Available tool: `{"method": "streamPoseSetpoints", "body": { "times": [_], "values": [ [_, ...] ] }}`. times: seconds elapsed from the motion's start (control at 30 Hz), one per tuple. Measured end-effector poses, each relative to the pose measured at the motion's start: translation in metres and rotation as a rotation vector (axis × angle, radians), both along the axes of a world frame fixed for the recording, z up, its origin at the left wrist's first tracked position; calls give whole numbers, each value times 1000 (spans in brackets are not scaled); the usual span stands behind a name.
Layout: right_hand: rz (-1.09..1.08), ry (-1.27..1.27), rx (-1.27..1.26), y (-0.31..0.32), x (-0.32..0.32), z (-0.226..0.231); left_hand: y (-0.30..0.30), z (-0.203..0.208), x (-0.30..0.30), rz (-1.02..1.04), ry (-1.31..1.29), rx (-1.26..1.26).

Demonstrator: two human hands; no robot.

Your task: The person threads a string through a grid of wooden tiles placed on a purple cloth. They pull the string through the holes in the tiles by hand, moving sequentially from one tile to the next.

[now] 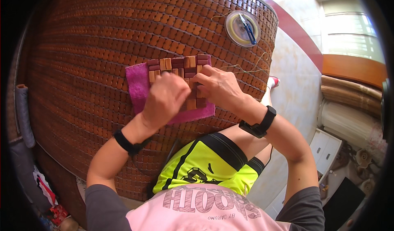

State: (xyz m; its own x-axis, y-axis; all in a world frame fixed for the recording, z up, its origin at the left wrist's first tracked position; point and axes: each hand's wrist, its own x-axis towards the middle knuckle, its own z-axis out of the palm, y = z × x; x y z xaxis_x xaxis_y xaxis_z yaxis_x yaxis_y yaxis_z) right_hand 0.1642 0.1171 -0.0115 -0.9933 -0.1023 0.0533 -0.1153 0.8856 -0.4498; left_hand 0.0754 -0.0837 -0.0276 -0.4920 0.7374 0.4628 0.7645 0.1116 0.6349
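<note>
A small piece made of light and dark wooden tiles [177,62], set in pairs that turn crosswise, lies on a pink cloth [138,81]. My left hand [168,93] is curled into a fist over its left part, slightly blurred; whatever the fingers may hold is hidden. From the right, my right hand [219,87] reaches in with bent fingers pinched at the right side of the tiled piece. The two hands are close together and cover much of its middle.
A brown tile mat [94,46] spreads under the cloth. At its far right sits a round clear container [232,34] with a blue-handled knife [248,30] across it. Loose thin thread [250,71] trails near the right edge. A white cabinet [324,149] stands on the floor at right.
</note>
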Motion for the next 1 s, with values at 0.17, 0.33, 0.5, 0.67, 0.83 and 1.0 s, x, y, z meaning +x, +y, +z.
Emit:
{"method": "streamPoseSetpoints", "body": {
  "times": [0.17,0.33,0.5,0.67,0.83,1.0],
  "values": [
    [28,-165,91,-4,-9,10,-10,-10,36,-262,265,-167],
    [99,-193,219,-8,-21,10,-8,-25,40,-213,411,-304],
    [160,-209,237,-5,-27,-1,-6,-37,41,-136,399,-347],
    [246,89,229,-31,-38,9,-8,-52,39,-232,323,-368],
    [-197,139,-805,-58,-42,81,-9,-54,35,-275,405,-385],
    [-328,144,-891,53,23,207,-8,-45,35,-256,378,-391]
  ]
}}
